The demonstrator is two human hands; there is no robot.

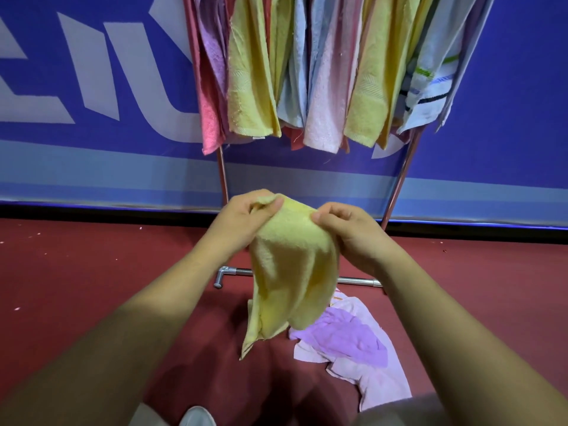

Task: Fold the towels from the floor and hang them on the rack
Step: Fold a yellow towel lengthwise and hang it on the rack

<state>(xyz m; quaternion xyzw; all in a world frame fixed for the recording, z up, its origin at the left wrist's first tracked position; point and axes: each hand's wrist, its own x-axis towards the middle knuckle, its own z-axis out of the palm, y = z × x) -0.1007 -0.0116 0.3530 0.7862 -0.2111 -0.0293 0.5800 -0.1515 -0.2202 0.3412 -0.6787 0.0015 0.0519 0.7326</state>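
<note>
left hand (242, 222) + right hand (353, 232): pinch yellow towel (292, 272) | purple towel (344, 336): floor (92, 272)

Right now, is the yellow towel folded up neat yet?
Not yet. The yellow towel hangs bunched and rumpled, pinched by the left hand and right hand.

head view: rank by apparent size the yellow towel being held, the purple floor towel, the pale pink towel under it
1. crumpled yellow terry towel, though nearest the camera
2. tie: purple towel on the floor and pale pink towel beneath it, which is partly covered
</note>
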